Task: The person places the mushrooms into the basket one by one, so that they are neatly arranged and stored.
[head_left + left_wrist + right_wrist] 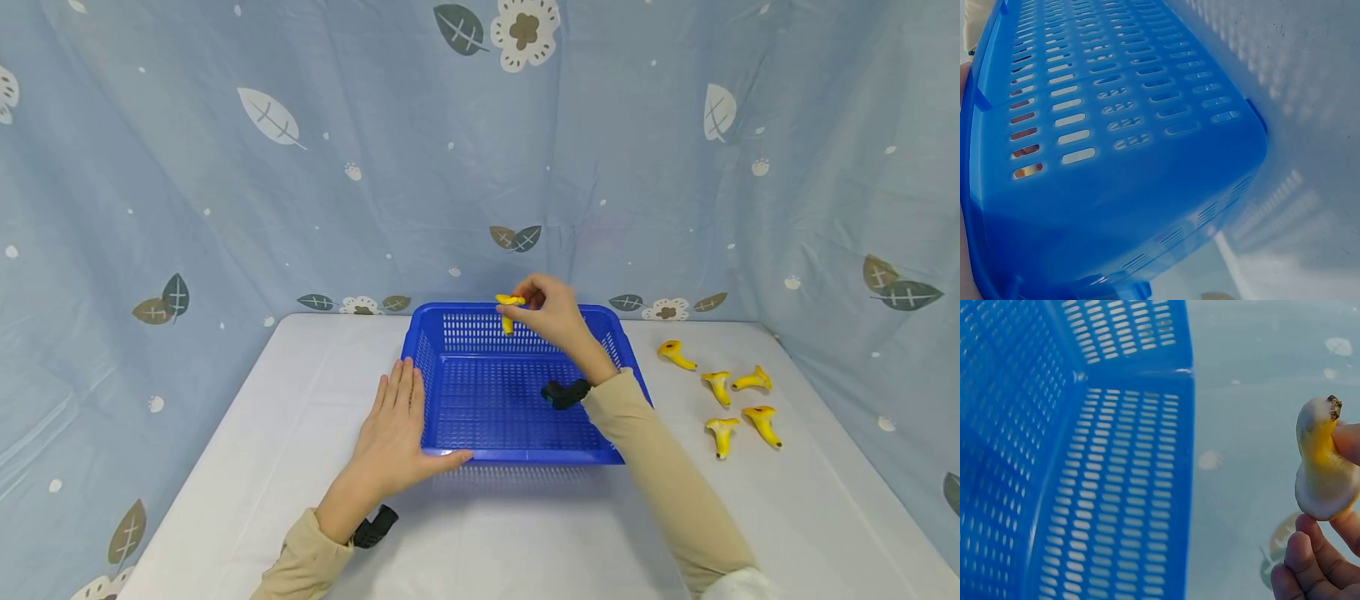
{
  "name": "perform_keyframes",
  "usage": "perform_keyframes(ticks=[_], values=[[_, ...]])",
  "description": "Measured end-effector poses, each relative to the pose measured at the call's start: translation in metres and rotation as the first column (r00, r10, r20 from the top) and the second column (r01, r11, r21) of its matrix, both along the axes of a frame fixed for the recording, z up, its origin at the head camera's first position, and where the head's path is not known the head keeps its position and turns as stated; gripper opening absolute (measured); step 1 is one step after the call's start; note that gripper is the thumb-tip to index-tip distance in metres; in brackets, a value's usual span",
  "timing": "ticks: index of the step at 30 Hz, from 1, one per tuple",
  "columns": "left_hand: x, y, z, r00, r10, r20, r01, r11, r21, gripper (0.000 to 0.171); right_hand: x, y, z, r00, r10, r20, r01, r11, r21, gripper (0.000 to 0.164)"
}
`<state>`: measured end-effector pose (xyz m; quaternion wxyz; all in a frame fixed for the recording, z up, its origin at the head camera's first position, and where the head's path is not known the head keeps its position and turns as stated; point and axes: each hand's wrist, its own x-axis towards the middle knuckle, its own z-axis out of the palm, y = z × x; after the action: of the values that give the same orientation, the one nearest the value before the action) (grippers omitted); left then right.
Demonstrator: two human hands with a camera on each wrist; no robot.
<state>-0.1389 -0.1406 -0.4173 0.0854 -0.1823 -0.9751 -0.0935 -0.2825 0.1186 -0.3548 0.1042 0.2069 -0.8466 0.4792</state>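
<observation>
My right hand pinches a yellow mushroom between thumb and fingers, above the far side of a blue plastic basket. In the right wrist view the mushroom has a pale cap edge and a dark, dirty stem end, and the basket's slotted wall stands apart from it. My left hand rests on the basket's near left corner, fingers straight along the left rim and thumb spread along the front rim. Seen from the left wrist, the basket's outer wall fills most of the view.
Several more yellow mushrooms lie spread on the white-covered table to the right of the basket. A blue patterned curtain hangs close behind the basket and along both sides of the table.
</observation>
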Motion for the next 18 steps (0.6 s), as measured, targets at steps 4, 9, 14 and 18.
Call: perform_keyframes(ticks=[4,9,14,18], values=[[0.0,-0.001,0.0,1.0,0.001,0.003,-0.001,1.0,-0.002,0.133,-0.004,-0.011,-0.006,1.0,0.0,0.03,0.0,1.0,0.004,0.026],[0.001,-0.001,0.0,1.0,0.0,0.007,0.0,1.0,0.002,0.133,-0.009,-0.024,-0.013,0.997,0.001,0.08,-0.004,0.999,0.033,0.028],[0.0,-0.001,0.001,1.0,-0.001,0.0,0.001,1.0,0.002,0.133,-0.013,-0.036,-0.02,0.991,0.018,0.134,-0.022,0.999,0.026,0.027],[0.0,-0.001,0.001,1.0,-0.005,-0.007,0.005,1.0,0.003,0.132,-0.013,-0.043,-0.028,0.986,0.034,0.166,-0.038,0.999,0.021,0.027]])
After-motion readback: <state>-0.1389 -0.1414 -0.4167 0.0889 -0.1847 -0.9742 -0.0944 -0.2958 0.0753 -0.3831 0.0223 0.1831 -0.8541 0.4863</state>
